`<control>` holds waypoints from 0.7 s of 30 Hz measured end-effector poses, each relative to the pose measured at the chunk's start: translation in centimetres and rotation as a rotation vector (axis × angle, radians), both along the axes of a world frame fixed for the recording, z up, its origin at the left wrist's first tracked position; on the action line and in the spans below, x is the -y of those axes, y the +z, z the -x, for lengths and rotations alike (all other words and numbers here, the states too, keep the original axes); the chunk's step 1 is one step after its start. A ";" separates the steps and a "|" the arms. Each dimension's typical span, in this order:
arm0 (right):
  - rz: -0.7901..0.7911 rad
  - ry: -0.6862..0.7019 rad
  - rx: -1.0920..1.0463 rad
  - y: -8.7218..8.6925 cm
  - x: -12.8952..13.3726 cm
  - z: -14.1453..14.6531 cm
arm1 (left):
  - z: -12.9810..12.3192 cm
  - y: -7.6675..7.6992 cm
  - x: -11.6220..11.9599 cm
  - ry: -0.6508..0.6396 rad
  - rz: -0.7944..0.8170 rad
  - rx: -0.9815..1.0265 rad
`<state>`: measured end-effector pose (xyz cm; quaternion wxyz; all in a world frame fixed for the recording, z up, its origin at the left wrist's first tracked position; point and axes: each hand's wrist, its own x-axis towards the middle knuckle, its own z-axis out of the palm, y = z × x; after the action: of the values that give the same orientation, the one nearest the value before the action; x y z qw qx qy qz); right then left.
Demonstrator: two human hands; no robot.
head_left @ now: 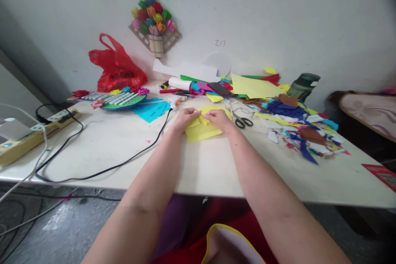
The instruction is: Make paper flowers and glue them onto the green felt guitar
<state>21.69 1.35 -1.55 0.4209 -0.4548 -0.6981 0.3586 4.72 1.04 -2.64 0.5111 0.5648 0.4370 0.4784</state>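
Observation:
Both my hands meet over a yellow sheet of paper (204, 133) near the middle of the table. My left hand (186, 119) pinches a small folded piece of yellow paper (202, 119) from the left. From the right, my right hand (219, 119) has its fingers closed on the same small piece. Its exact shape is partly hidden by my fingers. Black-handled scissors (244, 122) lie just right of my right hand. Beyond my left hand rests a white hot glue gun (177, 102) with a black cord.
Paper scraps (297, 119) heap up on the right, with a green bottle (305, 84) behind them. On the left are a power strip (58, 126), a blue sheet (150, 109), a decorated round board (123, 102) and a red plastic bag (117, 70). Coloured sheets (256, 86) lie along the wall.

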 end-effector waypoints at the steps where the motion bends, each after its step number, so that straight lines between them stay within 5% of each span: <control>1: -0.001 -0.001 0.001 0.0 0.0 0.0 | 0.0 0.0 0.0 0.000 0.003 0.007; 13: 0.036 0.111 -0.001 -0.3 0.0 -0.2 | -0.2 0.2 0.0 0.022 -0.135 -0.164; 21: 0.006 0.119 0.011 -0.4 -0.2 -0.3 | -0.4 0.1 -0.1 0.046 -0.089 -0.166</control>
<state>22.02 1.51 -1.99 0.3939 -0.4157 -0.7252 0.3823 5.08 1.10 -2.54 0.4365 0.6146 0.4688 0.4604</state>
